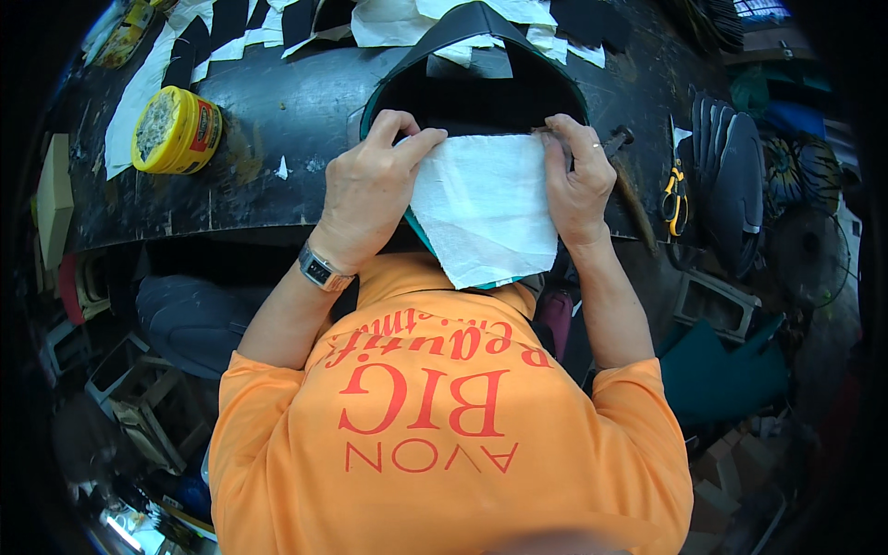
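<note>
A white sheet of thin backing material [486, 208] hangs over the near edge of the table, with a green layer showing along its lower rim. My left hand [375, 180] pinches its upper left corner between thumb and fingers. At the upper right corner, my right hand [578, 176] grips the sheet the same way. Just beyond both hands stands a dark, arched leather-like piece [476, 42], its hollow side toward me. Whether the white sheet is joined to that piece cannot be seen.
On the dark table [268, 106], a yellow tub [176, 131] stands at the left. A hammer [634, 190] and yellow-handled scissors [675, 199] lie to the right, beside stacked dark curved pieces [726, 176]. White and black scraps [231, 32] cover the far side.
</note>
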Demonstrator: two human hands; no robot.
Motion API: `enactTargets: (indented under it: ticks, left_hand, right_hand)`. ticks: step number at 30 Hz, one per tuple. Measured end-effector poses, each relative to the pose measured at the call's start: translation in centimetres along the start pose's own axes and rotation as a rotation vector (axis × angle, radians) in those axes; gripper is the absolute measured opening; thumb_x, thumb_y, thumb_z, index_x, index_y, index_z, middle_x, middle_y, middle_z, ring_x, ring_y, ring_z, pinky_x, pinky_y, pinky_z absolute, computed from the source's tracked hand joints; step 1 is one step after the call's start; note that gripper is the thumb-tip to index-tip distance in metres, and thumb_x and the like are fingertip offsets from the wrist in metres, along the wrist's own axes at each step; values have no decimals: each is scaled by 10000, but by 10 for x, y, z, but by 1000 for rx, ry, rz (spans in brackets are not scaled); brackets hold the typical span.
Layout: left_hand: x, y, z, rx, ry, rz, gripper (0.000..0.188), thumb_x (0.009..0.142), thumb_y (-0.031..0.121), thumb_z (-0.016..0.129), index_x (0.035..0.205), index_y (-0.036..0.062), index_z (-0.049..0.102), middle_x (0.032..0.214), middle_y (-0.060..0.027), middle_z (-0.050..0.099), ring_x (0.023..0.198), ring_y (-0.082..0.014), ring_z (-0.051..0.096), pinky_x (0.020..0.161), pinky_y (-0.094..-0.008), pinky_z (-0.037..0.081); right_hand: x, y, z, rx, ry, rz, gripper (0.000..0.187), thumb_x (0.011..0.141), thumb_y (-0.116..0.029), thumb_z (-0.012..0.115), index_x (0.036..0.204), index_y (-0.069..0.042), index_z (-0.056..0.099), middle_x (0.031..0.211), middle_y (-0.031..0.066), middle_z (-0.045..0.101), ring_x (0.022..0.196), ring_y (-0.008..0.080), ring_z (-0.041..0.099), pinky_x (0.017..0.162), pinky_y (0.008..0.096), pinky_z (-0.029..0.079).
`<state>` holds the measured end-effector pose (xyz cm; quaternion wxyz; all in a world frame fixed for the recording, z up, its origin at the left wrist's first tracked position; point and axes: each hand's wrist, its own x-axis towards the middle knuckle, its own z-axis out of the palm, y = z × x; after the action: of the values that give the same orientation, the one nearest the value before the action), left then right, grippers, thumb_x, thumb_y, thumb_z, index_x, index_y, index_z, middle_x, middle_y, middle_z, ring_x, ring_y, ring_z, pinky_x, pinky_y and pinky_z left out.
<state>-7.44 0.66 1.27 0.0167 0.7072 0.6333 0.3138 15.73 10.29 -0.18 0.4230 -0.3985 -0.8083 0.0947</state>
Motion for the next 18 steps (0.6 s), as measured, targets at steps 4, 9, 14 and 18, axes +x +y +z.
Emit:
enactTargets:
  ticks: [4, 9, 14, 18]
  left_hand:
    - [1, 0, -1, -7, -11, 4, 229, 862, 55, 694, 1075, 122, 742, 1019, -22, 620, 713, -219, 705, 619, -313, 581]
    - [4, 7, -6, 66, -63, 23, 239, 823, 23, 678, 1052, 76, 718, 1019, -50, 589, 787, -231, 694, 669, -327, 586]
    - [14, 16, -13, 260, -79, 219, 179, 781, 38, 668, 952, -9, 692, 1015, -79, 558, 915, -219, 641, 713, -311, 570]
    - [23, 27, -18, 427, -289, 304, 194, 853, 111, 678, 974, -40, 689, 1079, -107, 591, 845, -230, 679, 652, -304, 568]
  right_hand:
    - [-1, 2, 1, -33, -15, 3, 210, 875, 20, 659, 1074, -42, 678, 941, 140, 716, 799, 303, 719, 714, 360, 570]
    - [-2, 2, 1, -129, -29, 13, 259, 871, -18, 684, 1126, -42, 652, 991, 157, 720, 840, 310, 731, 729, 374, 574]
    - [-1, -1, -3, -105, -52, 112, 295, 868, -53, 721, 1151, -49, 637, 932, 149, 705, 767, 279, 716, 690, 364, 561]
    - [0, -4, -9, -128, -85, 230, 458, 838, -108, 779, 1250, -65, 583, 812, 96, 632, 632, 207, 627, 621, 325, 526]
